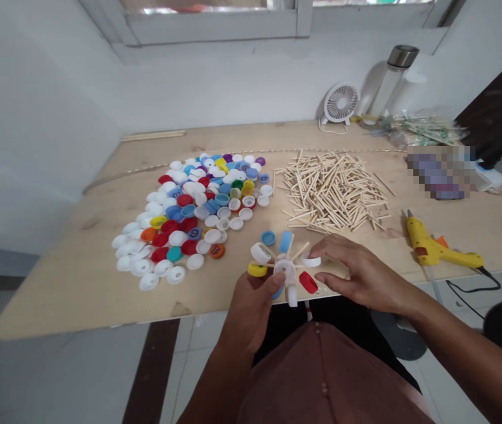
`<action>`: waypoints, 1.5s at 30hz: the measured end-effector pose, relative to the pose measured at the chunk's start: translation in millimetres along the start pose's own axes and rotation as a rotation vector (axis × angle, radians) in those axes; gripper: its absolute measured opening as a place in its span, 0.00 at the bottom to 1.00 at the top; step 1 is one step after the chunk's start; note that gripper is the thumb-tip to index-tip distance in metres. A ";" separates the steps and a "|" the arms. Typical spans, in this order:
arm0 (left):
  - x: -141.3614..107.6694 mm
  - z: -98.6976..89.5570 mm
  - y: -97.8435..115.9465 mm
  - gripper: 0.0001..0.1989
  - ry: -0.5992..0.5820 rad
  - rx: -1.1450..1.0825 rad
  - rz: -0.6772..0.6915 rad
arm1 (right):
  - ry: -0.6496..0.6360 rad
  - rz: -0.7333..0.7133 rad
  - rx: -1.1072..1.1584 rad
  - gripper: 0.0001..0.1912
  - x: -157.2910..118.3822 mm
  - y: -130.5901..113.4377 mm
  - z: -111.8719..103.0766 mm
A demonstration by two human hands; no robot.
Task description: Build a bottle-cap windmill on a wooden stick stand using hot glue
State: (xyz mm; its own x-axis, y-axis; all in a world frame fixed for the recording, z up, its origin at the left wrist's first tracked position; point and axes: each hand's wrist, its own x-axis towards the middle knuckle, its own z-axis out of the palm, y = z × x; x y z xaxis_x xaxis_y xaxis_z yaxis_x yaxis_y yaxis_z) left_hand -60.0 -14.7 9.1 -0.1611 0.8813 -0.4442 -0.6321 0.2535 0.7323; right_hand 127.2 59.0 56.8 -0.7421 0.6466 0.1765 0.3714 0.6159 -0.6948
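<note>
My left hand (251,303) grips a wheel made of bottle caps, its thumb on the white hub cap (284,268). Thin wooden sticks spread out from the hub, and most carry a cap at the outer end: a yellow cap (257,270), a light blue cap (286,241), a red cap (308,282) and several white ones. At the wheel's right side is my right hand (357,271), thumb and index finger apart. Its index fingertip is at a white cap (311,261); whether it touches is hard to tell. One stick (300,251) points up with a bare end.
Loose bottle caps (193,215) cover the table's left; cut sticks (334,191) are heaped right of them. A single blue cap (268,238) lies just beyond the wheel. To the right rests a yellow glue gun (436,244) with its cord. A small fan (342,103) and bottle (390,85) stand behind.
</note>
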 end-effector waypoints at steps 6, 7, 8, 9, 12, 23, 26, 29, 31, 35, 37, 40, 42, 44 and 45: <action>-1.4 5.5 3.0 0.18 -0.028 -0.027 -0.052 | 0.124 -0.080 -0.111 0.06 2.3 2.0 9.6; -1.7 6.4 3.1 0.18 -0.026 -0.038 -0.060 | 0.142 -0.094 -0.123 0.05 2.3 2.5 10.8; -2.0 7.1 3.1 0.18 -0.026 -0.049 -0.068 | 0.158 -0.111 -0.134 0.05 2.2 3.0 11.7; -2.3 7.7 3.0 0.18 -0.028 -0.055 -0.075 | 0.169 -0.127 -0.146 0.05 2.0 3.5 12.3; -3.1 8.7 2.6 0.16 -0.047 -0.063 -0.098 | 0.162 -0.155 -0.189 0.05 0.8 4.0 12.1; -3.9 8.3 1.0 0.15 -0.094 -0.088 -0.112 | 0.110 -0.199 -0.242 0.06 -0.4 2.5 7.8; -3.9 8.0 1.7 0.15 -0.056 -0.088 -0.118 | 0.120 -0.192 -0.242 0.07 -0.1 3.3 10.6; -3.8 7.8 4.0 0.14 -0.031 -0.070 -0.113 | 0.130 -0.163 -0.248 0.09 -2.5 2.3 11.3; -3.1 6.5 6.3 0.14 -0.030 -0.045 -0.086 | 0.161 -0.143 -0.249 0.14 -5.8 0.6 8.7; -1.5 0.3 12.7 0.15 -0.059 0.096 -0.012 | 0.284 -0.068 -0.217 0.15 -9.4 -3.1 -0.8; -1.8 -3.1 16.9 0.15 -0.121 0.207 0.003 | 0.267 -0.024 -0.179 0.13 -7.0 -4.9 -4.1; -4.0 -6.3 24.0 0.16 -0.258 0.356 -0.022 | 0.121 0.023 -0.042 0.16 0.6 -7.9 -3.4; -5.9 -7.7 28.6 0.18 -0.326 0.431 -0.030 | 0.007 0.076 0.077 0.19 6.4 -10.0 0.4; -7.4 -9.0 32.5 0.20 -0.347 0.471 -0.016 | -0.076 0.151 0.186 0.20 11.8 -12.4 5.7; -8.1 -9.6 33.9 0.20 -0.346 0.471 -0.006 | -0.103 0.189 0.232 0.20 14.3 -13.7 8.5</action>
State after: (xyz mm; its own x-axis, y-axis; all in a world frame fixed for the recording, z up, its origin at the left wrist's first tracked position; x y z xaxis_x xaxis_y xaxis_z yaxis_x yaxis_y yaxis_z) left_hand -87.4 -17.0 32.6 0.1479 0.9384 -0.3123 -0.2146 0.3387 0.9161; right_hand 106.8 56.0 62.9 -0.7288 0.6839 -0.0344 0.3800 0.3621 -0.8512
